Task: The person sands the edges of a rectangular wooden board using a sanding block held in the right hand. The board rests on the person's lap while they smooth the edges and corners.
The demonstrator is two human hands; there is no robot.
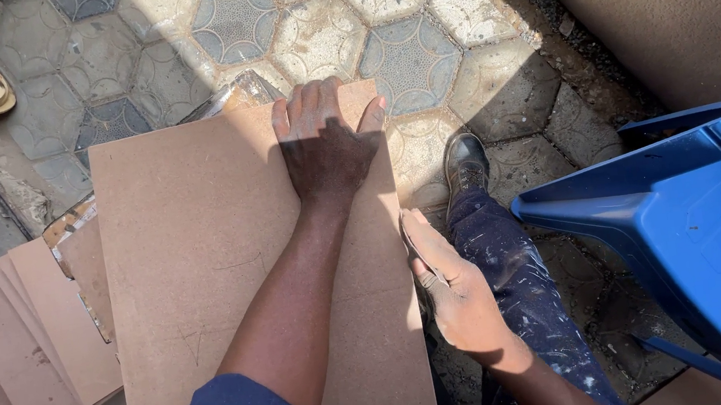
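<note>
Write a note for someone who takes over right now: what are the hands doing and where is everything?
Left hand: flat, palm down, pressing on the far end of the big brown board.
Right hand: on the board's right edge; whether it holds anything is unclear.
The board lies over a stack of smaller boards at the left. A blue chair stands at the right, and a shoe rests on the tiled floor.
Faint pencil marks show on the board. No cut shows on it.
</note>
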